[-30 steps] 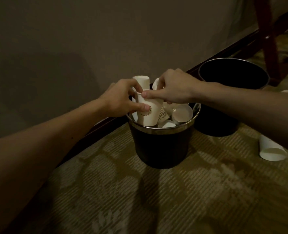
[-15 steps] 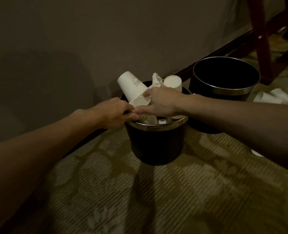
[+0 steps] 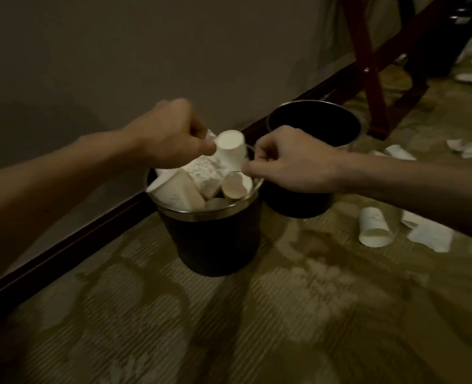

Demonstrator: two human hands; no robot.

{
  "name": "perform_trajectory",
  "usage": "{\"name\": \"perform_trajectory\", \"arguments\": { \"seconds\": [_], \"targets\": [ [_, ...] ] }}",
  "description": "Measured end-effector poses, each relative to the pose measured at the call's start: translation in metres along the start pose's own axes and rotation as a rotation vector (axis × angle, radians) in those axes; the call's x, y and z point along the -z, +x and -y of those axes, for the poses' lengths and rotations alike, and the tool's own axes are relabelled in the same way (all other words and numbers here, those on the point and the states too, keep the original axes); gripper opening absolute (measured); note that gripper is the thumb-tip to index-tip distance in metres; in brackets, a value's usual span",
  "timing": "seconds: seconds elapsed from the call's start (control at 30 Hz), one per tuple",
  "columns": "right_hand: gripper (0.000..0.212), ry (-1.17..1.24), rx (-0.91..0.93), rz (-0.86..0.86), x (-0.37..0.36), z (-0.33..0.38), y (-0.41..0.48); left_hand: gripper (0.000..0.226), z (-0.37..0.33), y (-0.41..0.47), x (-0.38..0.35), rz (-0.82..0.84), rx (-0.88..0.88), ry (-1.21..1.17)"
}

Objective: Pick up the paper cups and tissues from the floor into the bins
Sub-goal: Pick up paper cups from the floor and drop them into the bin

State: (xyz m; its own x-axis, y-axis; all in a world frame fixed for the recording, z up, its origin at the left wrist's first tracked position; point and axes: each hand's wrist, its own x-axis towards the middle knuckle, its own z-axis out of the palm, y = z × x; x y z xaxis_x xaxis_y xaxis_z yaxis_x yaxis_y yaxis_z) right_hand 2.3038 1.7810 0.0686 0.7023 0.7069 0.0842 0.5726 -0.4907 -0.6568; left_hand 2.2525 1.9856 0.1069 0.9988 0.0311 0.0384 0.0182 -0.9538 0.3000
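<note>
Near bin (image 3: 215, 239): dark matt body, polished metal rim. Paper cups (image 3: 373, 227): smooth matt white. Tissue (image 3: 204, 173): embossed, crumpled paper. Carpet (image 3: 257, 328): ribbed pile. Skirting board (image 3: 63, 245): glossy dark wood.

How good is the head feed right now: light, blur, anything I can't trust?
Head view: dim throughout, no glare; left hand smeared by motion blur, right hand sharper; bin contents readable; floor cup clear; far litter soft and too small to identify.

Patterned carpet (image 3: 284, 314): front bin (image 3: 215, 239) and back bin (image 3: 298, 200) near the baseboard (image 3: 77, 242), paper cup (image 3: 373, 231) on its side, tissue (image 3: 430, 236) just beside it.
</note>
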Motion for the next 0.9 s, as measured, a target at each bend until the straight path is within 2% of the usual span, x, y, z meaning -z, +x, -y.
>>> {"name": "perform_trajectory", "arguments": {
  "seconds": [0.17,0.23,0.3,0.4,0.47,0.6,0.73,0.9],
  "targets": [
    [0.042,0.030,-0.181,-0.046,0.033,-0.073,-0.082,0.038,-0.102,0.014,-0.044,0.072,-0.249,0.022],
    [0.039,0.041,-0.288,-0.122,0.041,-0.117,-0.116,0.034,-0.144,0.020,-0.082,0.119,-0.332,0.001],
    [0.034,0.089,-0.411,-0.168,0.044,-0.159,-0.144,0.026,-0.176,0.027,-0.125,0.181,-0.341,-0.047],
    [0.019,0.162,-0.553,-0.187,0.037,-0.218,-0.171,0.018,-0.206,0.040,-0.195,0.316,-0.250,-0.119],
    [0.014,0.211,-0.611,-0.236,0.030,-0.250,-0.181,0.027,-0.219,0.052,-0.236,0.389,-0.137,-0.196],
    [0.031,0.241,-0.665,-0.265,0.021,-0.300,-0.193,0.050,-0.239,0.081,-0.295,0.431,0.033,-0.355],
    [0.041,0.389,-0.762,-0.311,0.013,-0.340,-0.195,0.058,-0.257,0.105,-0.339,0.432,0.186,-0.541],
    [0.044,0.749,-0.824,-0.313,0.002,-0.367,-0.183,0.059,-0.266,0.131,-0.371,0.464,0.372,-0.643]
  ]
}}
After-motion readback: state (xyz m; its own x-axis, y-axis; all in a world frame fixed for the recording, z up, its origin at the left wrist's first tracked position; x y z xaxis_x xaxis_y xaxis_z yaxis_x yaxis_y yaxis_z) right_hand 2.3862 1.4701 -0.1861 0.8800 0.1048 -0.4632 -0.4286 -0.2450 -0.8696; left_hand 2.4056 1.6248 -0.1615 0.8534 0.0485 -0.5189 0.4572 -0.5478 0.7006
